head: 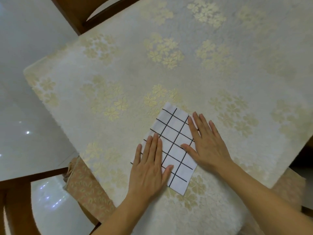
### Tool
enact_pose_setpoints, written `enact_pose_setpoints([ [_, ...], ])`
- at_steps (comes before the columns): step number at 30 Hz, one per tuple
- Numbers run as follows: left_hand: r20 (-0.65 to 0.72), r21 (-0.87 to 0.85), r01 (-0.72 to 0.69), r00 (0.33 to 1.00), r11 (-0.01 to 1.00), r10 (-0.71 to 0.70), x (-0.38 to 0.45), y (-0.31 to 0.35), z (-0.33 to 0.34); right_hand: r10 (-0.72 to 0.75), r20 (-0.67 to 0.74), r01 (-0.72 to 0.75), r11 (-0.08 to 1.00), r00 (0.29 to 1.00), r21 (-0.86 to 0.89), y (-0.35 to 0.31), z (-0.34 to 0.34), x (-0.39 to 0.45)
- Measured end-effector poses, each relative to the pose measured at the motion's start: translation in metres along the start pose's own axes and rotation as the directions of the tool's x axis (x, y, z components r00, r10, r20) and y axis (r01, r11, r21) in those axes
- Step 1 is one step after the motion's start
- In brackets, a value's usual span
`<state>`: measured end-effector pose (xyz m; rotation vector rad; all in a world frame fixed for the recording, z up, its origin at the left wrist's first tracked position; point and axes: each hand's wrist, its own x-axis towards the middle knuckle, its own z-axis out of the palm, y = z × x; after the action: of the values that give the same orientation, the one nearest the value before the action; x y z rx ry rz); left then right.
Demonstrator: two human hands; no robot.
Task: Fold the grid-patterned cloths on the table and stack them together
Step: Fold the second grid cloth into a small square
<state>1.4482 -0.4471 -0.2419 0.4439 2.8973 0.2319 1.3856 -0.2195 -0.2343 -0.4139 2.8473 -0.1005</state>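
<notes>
A white cloth with a black grid pattern (172, 133) lies folded into a narrow rectangle near the table's front edge. It lies flat and slants from lower right to upper left. My left hand (150, 165) rests palm down on its left side, fingers together. Flat on the cloth's right edge is my right hand (205, 141), fingers spread, partly over the tablecloth. Neither hand grips anything. I see only this one grid cloth.
The table (118, 73) wears a cream tablecloth with gold flower clusters. A wooden chair (72, 12) stands at the far left corner, another wooden chair (20, 180) at the near left. Glossy white floor lies to the left.
</notes>
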Motion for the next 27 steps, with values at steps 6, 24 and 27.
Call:
enact_pose_setpoints([
  [6, -0.059, -0.017, -0.193, 0.980, 0.981, 0.191, 0.033, -0.013, -0.040, 0.076, -0.032, -0.073, 0.995, 0.997, 0.067, 0.004, -0.015, -0.006],
  [24, -0.036, 0.123, -0.678, 0.727, 0.725, 0.686, 0.195, -0.028, -0.068, 0.270, -0.278, -0.248, 0.962, 0.922, 0.111, 0.012, -0.019, 0.016],
  [27, -0.036, 0.110, -0.663, 0.742, 0.740, 0.670, 0.197, -0.027, -0.066, 0.274, -0.260, -0.245, 0.959, 0.926, 0.140, 0.012, -0.020, 0.023],
])
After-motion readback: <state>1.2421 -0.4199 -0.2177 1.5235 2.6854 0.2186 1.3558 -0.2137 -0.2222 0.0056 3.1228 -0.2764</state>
